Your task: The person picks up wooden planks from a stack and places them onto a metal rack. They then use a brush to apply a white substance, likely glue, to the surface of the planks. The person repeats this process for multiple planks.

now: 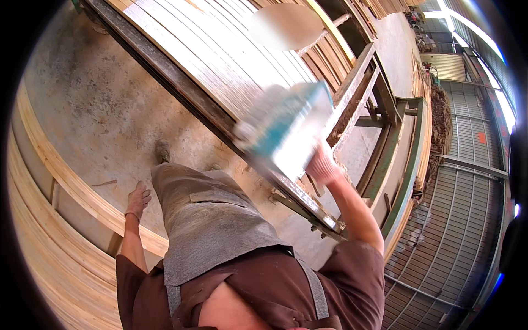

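Observation:
My right hand (323, 166), in a pale knitted glove, holds a teal-and-white box-like container (297, 129) over the near edge of the work table. Motion smears the container, so its exact kind cannot be made out, and my fingertips are hidden behind it. Beneath and beyond it, pale wooden strips (192, 47) lie side by side on the metal-framed table. My left hand (138, 199) hangs low at my side, fingers loosely apart and holding nothing. It is nearest to the stacked wooden boards on the left.
Long boards (60, 170) are stacked at my left. The table's metal edge (159, 63) runs diagonally ahead of me. A green metal frame (410, 170) stands to the right, before a slatted wall (456, 220). Concrete floor (93, 93) lies between the boards and the table.

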Available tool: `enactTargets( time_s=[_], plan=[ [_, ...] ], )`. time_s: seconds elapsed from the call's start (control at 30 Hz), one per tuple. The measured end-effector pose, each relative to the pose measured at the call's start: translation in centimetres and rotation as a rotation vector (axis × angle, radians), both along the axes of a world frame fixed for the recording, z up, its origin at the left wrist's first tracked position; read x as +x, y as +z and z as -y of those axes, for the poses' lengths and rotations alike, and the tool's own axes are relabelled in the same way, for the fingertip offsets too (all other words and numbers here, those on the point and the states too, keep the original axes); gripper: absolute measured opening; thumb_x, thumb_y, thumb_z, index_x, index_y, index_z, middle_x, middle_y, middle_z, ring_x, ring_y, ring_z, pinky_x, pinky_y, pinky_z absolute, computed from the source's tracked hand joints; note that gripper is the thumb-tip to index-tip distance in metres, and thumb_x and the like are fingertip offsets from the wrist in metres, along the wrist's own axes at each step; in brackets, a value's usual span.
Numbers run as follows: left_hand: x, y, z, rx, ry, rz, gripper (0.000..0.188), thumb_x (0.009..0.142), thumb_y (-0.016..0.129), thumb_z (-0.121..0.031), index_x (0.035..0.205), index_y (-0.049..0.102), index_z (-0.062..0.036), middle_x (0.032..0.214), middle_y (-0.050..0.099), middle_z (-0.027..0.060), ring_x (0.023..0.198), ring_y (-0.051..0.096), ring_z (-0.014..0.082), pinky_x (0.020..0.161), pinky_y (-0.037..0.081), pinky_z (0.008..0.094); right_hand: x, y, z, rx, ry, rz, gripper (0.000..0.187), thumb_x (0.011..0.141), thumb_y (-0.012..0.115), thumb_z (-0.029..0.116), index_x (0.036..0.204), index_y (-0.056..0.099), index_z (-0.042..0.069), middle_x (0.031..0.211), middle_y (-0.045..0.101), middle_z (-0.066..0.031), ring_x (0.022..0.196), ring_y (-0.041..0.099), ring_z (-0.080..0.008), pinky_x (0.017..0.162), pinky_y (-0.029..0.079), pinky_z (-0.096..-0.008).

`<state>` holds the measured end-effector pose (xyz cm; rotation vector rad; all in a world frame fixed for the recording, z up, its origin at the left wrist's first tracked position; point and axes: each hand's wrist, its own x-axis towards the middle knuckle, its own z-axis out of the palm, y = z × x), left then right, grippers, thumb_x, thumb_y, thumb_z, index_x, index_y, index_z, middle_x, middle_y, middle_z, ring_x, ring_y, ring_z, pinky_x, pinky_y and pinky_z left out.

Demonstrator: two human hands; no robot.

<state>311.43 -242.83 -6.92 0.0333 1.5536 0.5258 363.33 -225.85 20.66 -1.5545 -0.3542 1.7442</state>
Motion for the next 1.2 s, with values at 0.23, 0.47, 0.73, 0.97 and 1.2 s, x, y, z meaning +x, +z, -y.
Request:
enactTargets(
  time_s=[0.23,0.47,0.73,0.97,1.2],
  plan=[
    [5.4,0.4,0.1,0.154,-0.142,0.037,0.036,0.092,0.062,-0.054,0.087,0.064,-0.0175,0.077,0.061,-0.0061,0.06,0.051,0.0056,0.054,0.032,0.0242,14.0,3.1,10.4,0.061,0.006,-0.19,0.04,0.098,0.049,0.026,0.132,0.063,0.01,0.129,0.068,-0.0067,0.119,0.063,-0.0225,0.101,0.05,-0.0376],
    [6.6,3.2,3.6,0.074,-0.149,-0.025,0.038,0.091,0.061,-0.055,0.079,0.059,-0.0192,0.073,0.058,-0.0056,0.062,0.053,0.0075,0.055,0.033,0.0251,25.2,1.1,9.9,0.521,0.945,1.35,0.032,0.091,0.056,0.02,0.117,0.072,0.011,0.112,0.074,-0.0079,0.102,0.071,-0.023,0.08,0.057,-0.0357],
    [1.9,0.8,9.3,-0.055,-0.089,0.032,0.043,0.09,0.061,-0.058,0.092,0.063,-0.0153,0.08,0.063,-0.0002,0.066,0.058,0.0112,0.056,0.039,0.0282,12.4,1.6,-1.6,0.788,1.633,2.291,0.023,0.087,0.059,0.022,0.101,0.073,0.012,0.098,0.072,-0.0041,0.093,0.068,-0.0236,0.08,0.052,-0.0389],
    [2.8,3.0,6.2,-0.026,0.03,-0.134,0.062,0.091,0.058,-0.058,0.118,0.065,-0.003,0.103,0.072,0.0134,0.079,0.067,0.0218,0.067,0.048,0.0356,14.5,3.9,7.4,0.638,1.518,1.979,0.046,0.097,0.049,0.031,0.138,0.059,0.014,0.139,0.063,-0.0038,0.13,0.056,-0.0183,0.105,0.044,-0.0371],
    [3.1,0.5,11.0,-0.169,-0.287,-0.109,0.065,0.092,0.057,-0.057,0.121,0.063,0.0012,0.112,0.07,0.0202,0.088,0.068,0.0264,0.07,0.049,0.0383,10.4,2.9,5.6,0.575,1.85,2.185,0.039,0.095,0.053,0.029,0.13,0.066,0.016,0.13,0.068,-0.0031,0.121,0.063,-0.0165,0.093,0.052,-0.0348]
  ],
)
